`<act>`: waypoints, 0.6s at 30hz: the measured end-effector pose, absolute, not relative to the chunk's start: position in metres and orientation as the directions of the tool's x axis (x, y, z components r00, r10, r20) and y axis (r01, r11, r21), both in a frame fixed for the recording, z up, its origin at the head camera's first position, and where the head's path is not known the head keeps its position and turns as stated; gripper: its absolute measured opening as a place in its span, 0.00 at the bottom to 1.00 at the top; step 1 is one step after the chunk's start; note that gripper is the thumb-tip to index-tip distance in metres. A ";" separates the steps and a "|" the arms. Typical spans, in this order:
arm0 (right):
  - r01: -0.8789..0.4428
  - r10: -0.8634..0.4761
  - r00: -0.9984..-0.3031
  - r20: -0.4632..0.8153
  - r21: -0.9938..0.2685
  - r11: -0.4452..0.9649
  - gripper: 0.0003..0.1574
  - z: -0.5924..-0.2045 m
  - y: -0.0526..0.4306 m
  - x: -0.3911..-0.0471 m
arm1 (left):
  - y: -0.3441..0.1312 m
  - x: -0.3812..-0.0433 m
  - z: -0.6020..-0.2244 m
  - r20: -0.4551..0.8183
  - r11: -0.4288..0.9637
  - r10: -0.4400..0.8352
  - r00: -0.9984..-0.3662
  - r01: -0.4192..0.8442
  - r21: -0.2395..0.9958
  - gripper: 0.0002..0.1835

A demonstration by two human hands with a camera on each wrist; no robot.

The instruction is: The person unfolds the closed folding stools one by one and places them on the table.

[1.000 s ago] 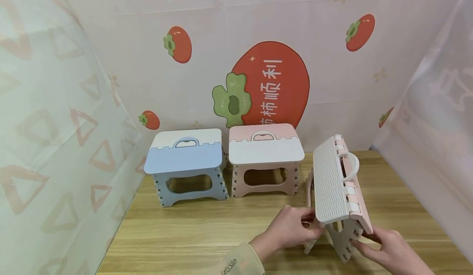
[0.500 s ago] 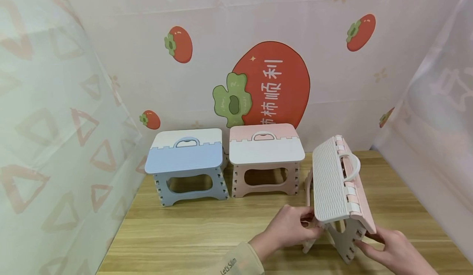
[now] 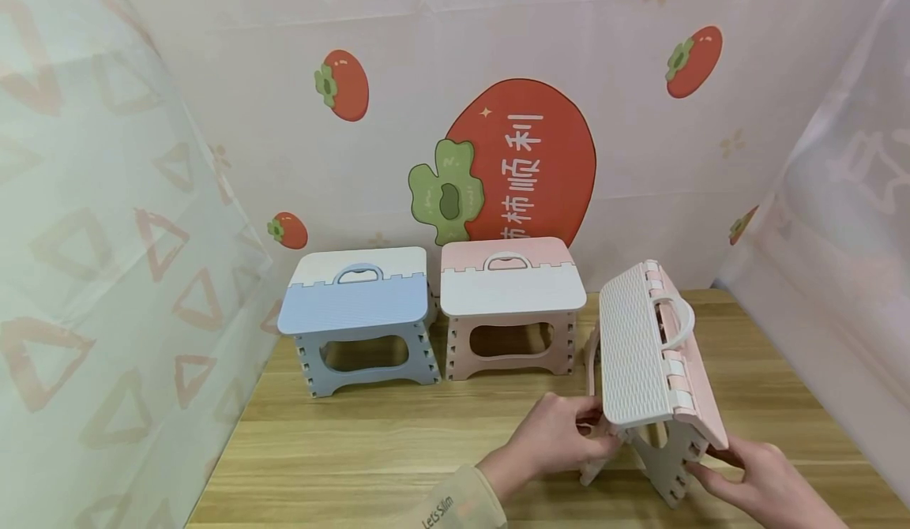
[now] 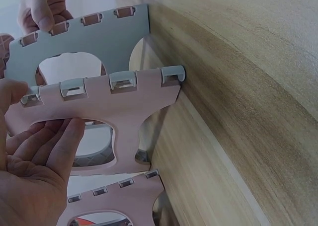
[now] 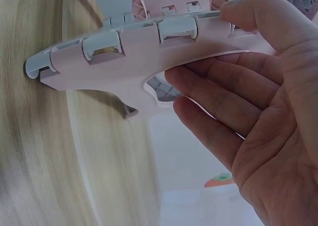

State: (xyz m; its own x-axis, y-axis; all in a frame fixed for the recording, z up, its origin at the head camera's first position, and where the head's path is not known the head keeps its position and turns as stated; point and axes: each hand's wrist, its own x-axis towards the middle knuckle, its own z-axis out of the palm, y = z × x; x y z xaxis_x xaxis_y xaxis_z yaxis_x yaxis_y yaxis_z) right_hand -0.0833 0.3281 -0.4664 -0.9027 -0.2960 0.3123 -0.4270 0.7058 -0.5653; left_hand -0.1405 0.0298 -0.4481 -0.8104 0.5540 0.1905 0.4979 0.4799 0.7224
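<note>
A white and pink folding stool (image 3: 633, 347) stands partly unfolded at the right of the head view, its two top halves sloping like a roof. My left hand (image 3: 558, 438) holds its left leg panel; in the left wrist view the fingers (image 4: 62, 141) reach into the oval cutout of the pink panel (image 4: 129, 107), with the thumb on the hinged edge. On the opposite side my right hand (image 3: 768, 478) grips the other panel. The right wrist view shows its thumb at the hinged edge (image 5: 179, 27) and fingers at the cutout. A white carry handle (image 3: 678, 322) sticks up from the top seam.
Behind, on the wooden table (image 3: 341, 458), a blue and white folding stool (image 3: 355, 308) and a pink and white one (image 3: 512, 300) stand unfolded side by side. Printed cloth walls (image 3: 235, 158) enclose the back and both sides.
The stool's two top halves have spread slightly further apart, and its right leg panel has shifted a little to the right with my right hand. My left hand has barely moved.
</note>
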 end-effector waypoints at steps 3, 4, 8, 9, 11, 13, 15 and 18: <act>-0.424 -0.296 -0.905 0.307 -0.565 0.708 0.27 -0.466 0.329 -0.083 | 0.029 -0.141 -0.448 0.196 0.483 0.554 -0.809 0.504 0.716 0.13; -0.421 -0.297 -0.906 0.302 -0.565 0.710 0.27 -0.467 0.329 -0.083 | 0.029 -0.141 -0.448 0.195 0.484 0.555 -0.809 0.504 0.715 0.13; -0.415 -0.298 -0.909 0.292 -0.565 0.713 0.28 -0.468 0.331 -0.083 | 0.029 -0.140 -0.446 0.180 0.488 0.557 -0.811 0.495 0.719 0.13; -0.415 -0.298 -0.909 0.291 -0.564 0.714 0.28 -0.468 0.332 -0.083 | 0.028 -0.140 -0.446 0.177 0.490 0.558 -0.811 0.494 0.719 0.13; -0.416 -0.298 -0.908 0.293 -0.563 0.714 0.28 -0.468 0.333 -0.083 | 0.028 -0.140 -0.445 0.173 0.491 0.559 -0.811 0.491 0.720 0.13; -0.413 -0.300 -0.910 0.286 -0.566 0.714 0.27 -0.469 0.333 -0.083 | 0.028 -0.140 -0.445 0.171 0.488 0.560 -0.811 0.489 0.723 0.13; -0.408 -0.300 -0.913 0.279 -0.567 0.715 0.26 -0.469 0.334 -0.083 | 0.028 -0.140 -0.445 0.173 0.482 0.562 -0.809 0.490 0.726 0.13; -0.408 -0.299 -0.912 0.280 -0.567 0.715 0.24 -0.469 0.334 -0.083 | 0.027 -0.140 -0.445 0.177 0.480 0.563 -0.807 0.494 0.725 0.13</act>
State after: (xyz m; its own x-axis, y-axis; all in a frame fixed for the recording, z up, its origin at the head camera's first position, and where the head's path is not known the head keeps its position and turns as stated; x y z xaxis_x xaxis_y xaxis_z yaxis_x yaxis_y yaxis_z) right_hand -0.0828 0.3343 -0.4692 -0.9123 -0.2989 0.2798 -0.4083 0.7152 -0.5673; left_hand -0.1401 0.0273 -0.4450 -0.8072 0.5632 0.1769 0.4939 0.4802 0.7249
